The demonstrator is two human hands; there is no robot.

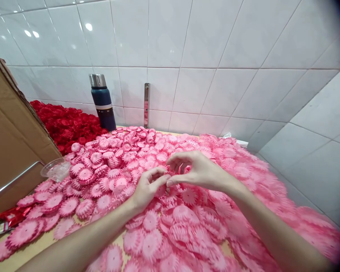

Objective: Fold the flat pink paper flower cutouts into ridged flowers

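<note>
Both hands meet over a broad heap of pink flower-shaped petal discs [151, 221], which have frilled edges and small dark centres. My left hand [146, 189] is closed, its thumb and curled fingers drawn together; whatever lies between them is hidden. Just to the right, my right hand [197, 172] arches over with its fingers bent and its thumb apart from them. Its thumb tip comes up to the left thumb tip, and I cannot tell whether they touch. No disc shows clearly in the right hand's gap.
A dark blue bottle [104, 107] stands at the back beside a red petal heap [69, 124]. To the left are a cardboard box [15, 113], a clear plastic dish [55, 170] and red wrappers [13, 216]. White tiled walls [164, 45] bound the back and right.
</note>
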